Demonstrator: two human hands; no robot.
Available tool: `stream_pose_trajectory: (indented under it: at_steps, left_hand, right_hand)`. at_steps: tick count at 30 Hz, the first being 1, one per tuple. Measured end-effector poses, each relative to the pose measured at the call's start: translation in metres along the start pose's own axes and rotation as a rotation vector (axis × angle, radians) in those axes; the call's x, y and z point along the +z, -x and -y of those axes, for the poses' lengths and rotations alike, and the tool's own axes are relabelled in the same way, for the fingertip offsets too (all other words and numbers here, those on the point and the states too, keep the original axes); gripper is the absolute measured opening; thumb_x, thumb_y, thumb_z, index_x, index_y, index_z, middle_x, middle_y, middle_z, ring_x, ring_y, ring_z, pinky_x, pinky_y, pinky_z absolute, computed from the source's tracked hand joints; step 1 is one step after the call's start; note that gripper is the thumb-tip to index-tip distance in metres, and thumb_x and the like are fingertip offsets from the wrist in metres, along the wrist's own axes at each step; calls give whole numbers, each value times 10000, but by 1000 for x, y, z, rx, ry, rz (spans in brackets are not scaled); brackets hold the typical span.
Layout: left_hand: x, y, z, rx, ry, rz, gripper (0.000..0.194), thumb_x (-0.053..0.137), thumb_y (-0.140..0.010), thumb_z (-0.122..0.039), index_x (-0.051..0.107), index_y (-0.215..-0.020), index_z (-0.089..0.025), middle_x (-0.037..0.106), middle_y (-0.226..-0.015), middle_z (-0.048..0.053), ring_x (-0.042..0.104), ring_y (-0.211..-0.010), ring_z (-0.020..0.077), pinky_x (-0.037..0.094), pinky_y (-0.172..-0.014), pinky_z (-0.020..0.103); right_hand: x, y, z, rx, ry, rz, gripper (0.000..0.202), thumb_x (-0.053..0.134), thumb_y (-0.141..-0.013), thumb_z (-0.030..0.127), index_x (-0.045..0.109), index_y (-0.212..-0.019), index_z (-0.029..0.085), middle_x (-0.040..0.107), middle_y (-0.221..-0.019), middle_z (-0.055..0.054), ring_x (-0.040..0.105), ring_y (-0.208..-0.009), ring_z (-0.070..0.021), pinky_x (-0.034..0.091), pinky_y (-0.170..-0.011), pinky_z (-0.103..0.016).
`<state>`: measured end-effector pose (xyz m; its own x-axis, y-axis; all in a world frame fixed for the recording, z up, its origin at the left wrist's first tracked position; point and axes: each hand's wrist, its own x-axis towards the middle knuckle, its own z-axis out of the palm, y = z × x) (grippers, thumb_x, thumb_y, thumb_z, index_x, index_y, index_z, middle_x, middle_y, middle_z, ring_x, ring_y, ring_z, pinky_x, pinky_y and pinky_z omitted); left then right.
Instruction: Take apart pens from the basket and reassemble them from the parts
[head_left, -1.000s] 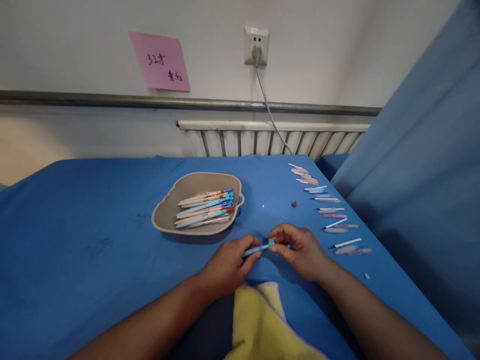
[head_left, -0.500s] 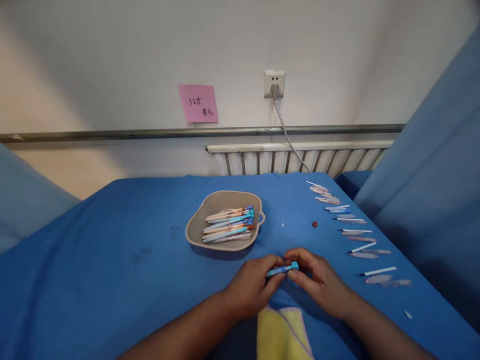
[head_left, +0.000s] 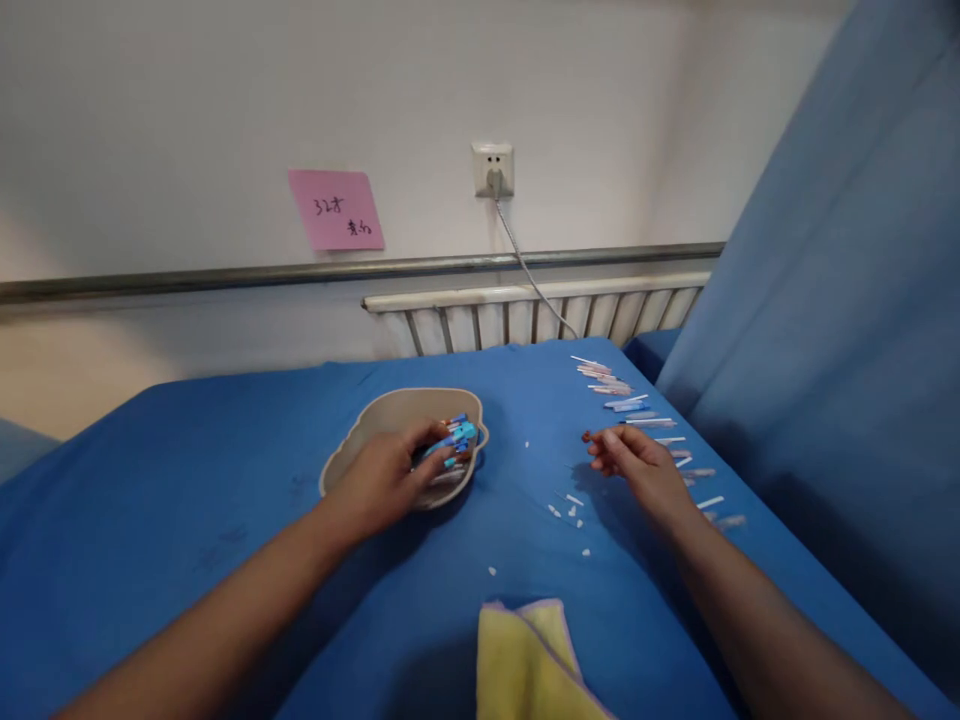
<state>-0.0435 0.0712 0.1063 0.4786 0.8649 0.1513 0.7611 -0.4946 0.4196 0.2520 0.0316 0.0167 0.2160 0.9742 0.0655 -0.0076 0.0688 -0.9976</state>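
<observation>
My left hand (head_left: pixel 390 475) reaches into the beige basin (head_left: pixel 345 455), its fingers closed round a light blue pen (head_left: pixel 459 434) with a turquoise top. Other pens (head_left: pixel 450 480) lie under and beside it, partly hidden by the hand. My right hand (head_left: pixel 637 462) is raised over the right side of the blue cloth, thumb and fingertips pinching a small brown piece (head_left: pixel 587 437). Below it, several small white bits (head_left: pixel 574 511) are scattered on the cloth.
Along the right edge lie groups of pen parts and white refills (head_left: pixel 607 378), partly behind my right hand. A folded yellow cloth (head_left: pixel 517 660) lies in front of me. A blue curtain (head_left: pixel 780 300) hangs at the right; a socket (head_left: pixel 493 171) with a cable is on the wall.
My hands have parted. The left carried the blue pen into the basin; the right moved forward and picked up the brown piece from the cloth. The view has turned right.
</observation>
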Motion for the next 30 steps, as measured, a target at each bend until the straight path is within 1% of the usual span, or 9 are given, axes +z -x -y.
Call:
stream_pose_trajectory:
  at_steps: [2,4,9,14,18,22,25,27,30]
  left_hand:
    - [-2,-9,8,-21,-124,48,282,445,-866,-406,611,-979,-209,691,-892,26,617,-776,191,410,-663,258]
    - [0,-15,14,-29,-227,87,291,424,-869,-397,614,-976,-204,693,-875,39,619,-769,202,398,-649,261]
    - [10,-24,21,-31,-334,181,260,414,-865,-355,619,-922,-206,691,-814,56,618,-724,208,384,-627,265]
    - [20,-31,30,0,-368,231,243,425,-847,-345,614,-860,-192,687,-809,79,612,-671,219,372,-575,281]
    - [26,-32,33,-10,-381,243,221,463,-814,-347,624,-819,-196,682,-805,86,611,-655,221,381,-561,285]
    - [28,-32,34,4,-373,252,207,480,-799,-333,643,-809,-206,684,-825,85,616,-687,223,408,-606,293]
    - [30,-32,36,-7,-381,262,201,498,-780,-326,653,-804,-200,688,-805,93,614,-667,237,408,-597,308]
    - [30,-33,37,-16,-385,268,202,502,-773,-324,659,-805,-200,688,-796,97,611,-651,240,402,-579,310]
    - [28,-34,38,-30,-379,276,195,508,-768,-320,662,-805,-205,690,-796,90,613,-649,232,403,-569,299]
  right_hand:
    - [1,-1,1,-3,-6,-5,385,615,-731,546,631,-804,168,654,-742,-44,577,-596,-140,457,-562,-269]
    - [2,-1,1,-8,-13,-10,377,628,-719,541,619,-777,168,654,-735,-42,572,-584,-134,451,-553,-266]
    - [1,-4,-7,-5,33,15,390,618,-714,559,596,-769,174,655,-719,-39,585,-580,-144,451,-543,-269]
    - [1,-6,-18,-9,93,75,386,600,-720,570,575,-765,188,635,-673,-21,590,-569,-153,455,-537,-275]
    - [0,-7,-19,-19,110,65,363,589,-732,553,567,-759,191,638,-683,-22,601,-576,-157,474,-553,-282]
    - [-1,-8,-21,-15,136,48,279,583,-757,469,568,-762,190,634,-675,-15,598,-579,-154,481,-552,-276]
    - [-1,-9,-26,-21,173,67,205,560,-776,397,564,-766,192,620,-682,-4,599,-601,-150,485,-568,-271]
    - [-1,-10,-30,-29,231,83,159,543,-783,353,565,-772,196,617,-688,3,599,-615,-146,487,-588,-270]
    - [-2,-10,-34,-69,379,71,110,535,-779,301,582,-787,201,630,-683,12,595,-621,-144,473,-600,-262]
